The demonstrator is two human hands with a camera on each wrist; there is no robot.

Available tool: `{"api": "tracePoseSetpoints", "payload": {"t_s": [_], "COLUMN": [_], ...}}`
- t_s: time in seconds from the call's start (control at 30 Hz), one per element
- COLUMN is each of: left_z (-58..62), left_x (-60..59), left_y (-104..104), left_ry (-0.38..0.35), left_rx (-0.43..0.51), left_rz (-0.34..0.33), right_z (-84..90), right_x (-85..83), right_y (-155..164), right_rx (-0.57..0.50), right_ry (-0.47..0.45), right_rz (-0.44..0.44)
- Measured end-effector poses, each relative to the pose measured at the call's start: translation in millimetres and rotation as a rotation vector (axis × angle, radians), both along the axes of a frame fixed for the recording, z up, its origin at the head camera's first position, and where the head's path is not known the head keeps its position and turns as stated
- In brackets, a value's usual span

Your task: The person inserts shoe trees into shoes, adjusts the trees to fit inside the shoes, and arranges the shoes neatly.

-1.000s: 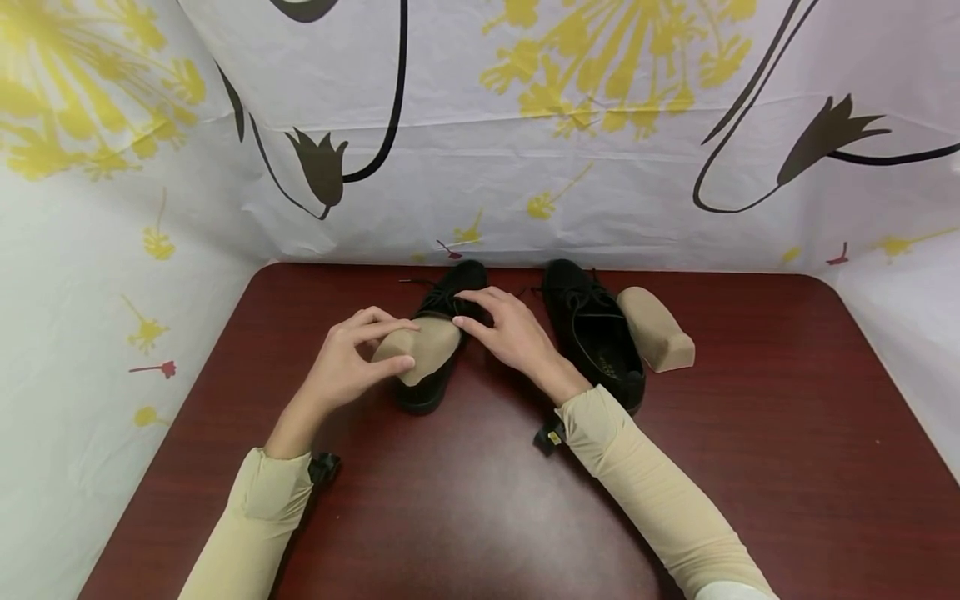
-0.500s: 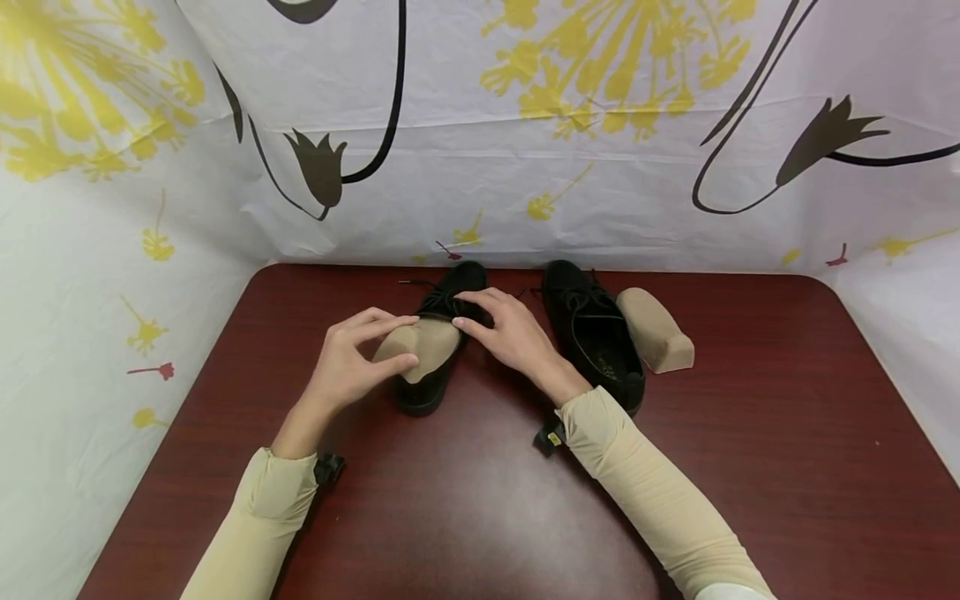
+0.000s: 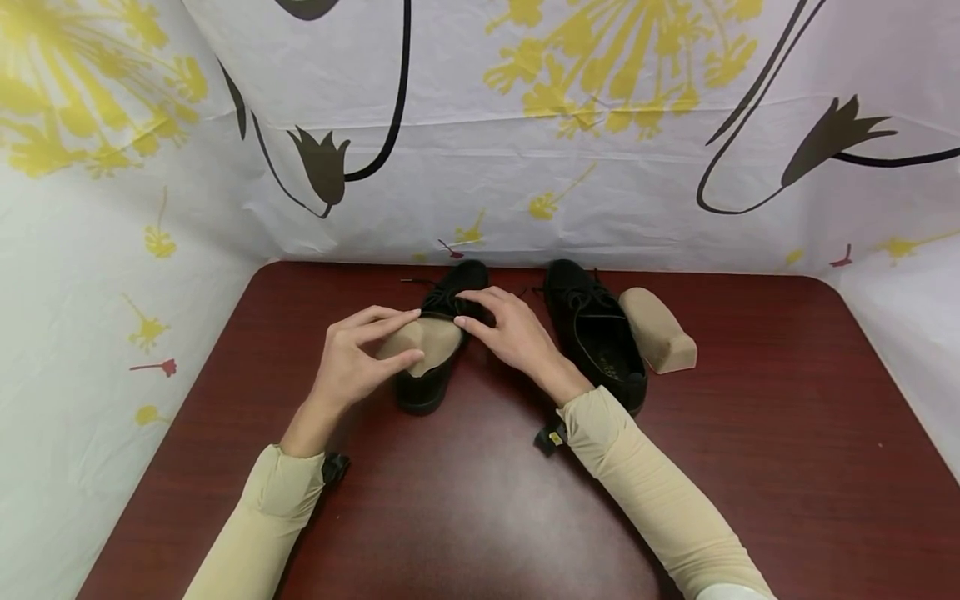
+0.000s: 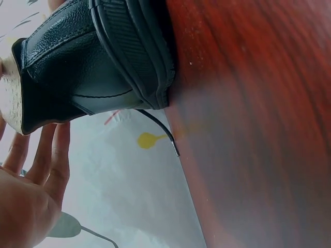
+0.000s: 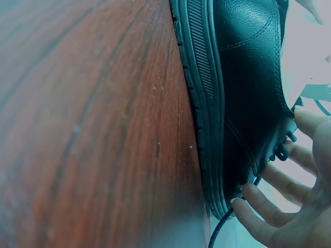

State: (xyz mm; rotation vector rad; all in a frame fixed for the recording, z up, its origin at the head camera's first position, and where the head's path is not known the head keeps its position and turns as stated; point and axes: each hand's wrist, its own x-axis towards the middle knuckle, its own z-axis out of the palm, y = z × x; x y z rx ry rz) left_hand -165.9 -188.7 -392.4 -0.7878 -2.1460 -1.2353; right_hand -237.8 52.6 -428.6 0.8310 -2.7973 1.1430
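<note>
Left hand [image 3: 347, 358] has the beige insert [image 3: 437, 337] pinched, right hand [image 3: 516, 333] grips the black shoe [image 3: 424, 392] around its front. Insert's in the shoe's mouth, left hand's 3 o'clock, so left's nearer; long axis points roughly 1 o'clock.

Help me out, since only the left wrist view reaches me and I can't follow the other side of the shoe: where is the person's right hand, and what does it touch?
Observer: The right hand is at the black shoe, its thumb touching the edge of the shoe's opening.
Operator: Thanks. I can make out one beige piece at that opening. Is there another one anywhere?
Observer: Yes, the head view shows a second beige piece lying on the table, just to the right of a second black shoe.
</note>
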Motion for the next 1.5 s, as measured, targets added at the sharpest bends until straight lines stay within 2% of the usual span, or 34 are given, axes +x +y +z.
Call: {"api": "tracePoseSetpoints", "payload": {"t_s": [0.07, 0.13, 0.33, 0.5, 0.63, 0.87, 1.13, 1.5], "left_z": [3.8, 2.1, -16.7, -24.5, -25.4, -25.2, -25.6, -25.5], "left_x": [1.9, 0.6, -10.7, -14.0, -14.4, -15.8, -17.9, -22.2], "left_y": [3, 4, 0, -1, 0, -3, -3, -1], "left_ry": [-0.005, -0.014, -0.053, -0.069, -0.076, -0.086, -0.137, -0.161], "left_rx": [0.008, 0.011, -0.009, -0.006, -0.007, 0.007, -0.033, -0.05], "left_rz": [0.001, 0.011, 0.042, 0.056, 0.048, -0.009, -0.001, 0.001], "right_z": [0.1, 0.1, 1.4, 1.5, 0.6, -0.9, -1.1, 1.0], "right_x": [0.1, 0.0, 0.4, 0.5, 0.2, -1.6, -0.9, -0.3], "right_y": [0, 0, 0, 0, 0, 1, -1, 1], "right_rx": [0.005, 0.008, 0.001, -0.007, -0.01, -0.01, -0.008, -0.016], "right_ry": [0.0, 0.001, 0.005, -0.002, -0.004, 0.019, 0.01, 0.004], "right_rz": [0.001, 0.0, 0.0, 0.006, 0.013, 0.017, 0.014, 0.017]}}
